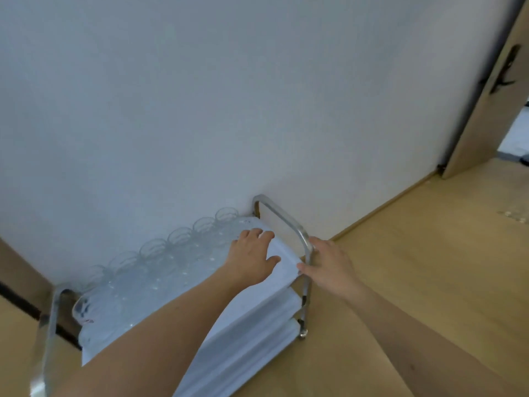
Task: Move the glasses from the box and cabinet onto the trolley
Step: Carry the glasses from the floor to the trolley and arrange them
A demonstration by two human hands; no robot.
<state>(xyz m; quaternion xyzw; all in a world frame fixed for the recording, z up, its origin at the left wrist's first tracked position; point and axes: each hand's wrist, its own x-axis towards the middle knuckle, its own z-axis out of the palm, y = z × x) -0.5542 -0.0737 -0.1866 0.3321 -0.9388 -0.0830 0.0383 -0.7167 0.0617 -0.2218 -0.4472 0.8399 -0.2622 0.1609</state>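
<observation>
A white three-shelf trolley (pixel 282 269) with chrome handles stands against the wall. Several clear glasses (pixel 160 270) cover its top shelf in rows. My left hand (pixel 252 257) lies flat on the right end of the top shelf, fingers spread, holding nothing. My right hand (pixel 329 267) is at the trolley's right chrome handle (pixel 289 222), thumb touching the upright bar near the shelf corner, fingers relaxed. The box and cabinet are out of view.
A plain white wall (pixel 257 96) runs behind the trolley. A wooden door (pixel 492 90) stands open at the far right. Wooden floor (pixel 415 267) stretches to the right of the trolley. The left chrome handle (pixel 48 325) sits at the lower left.
</observation>
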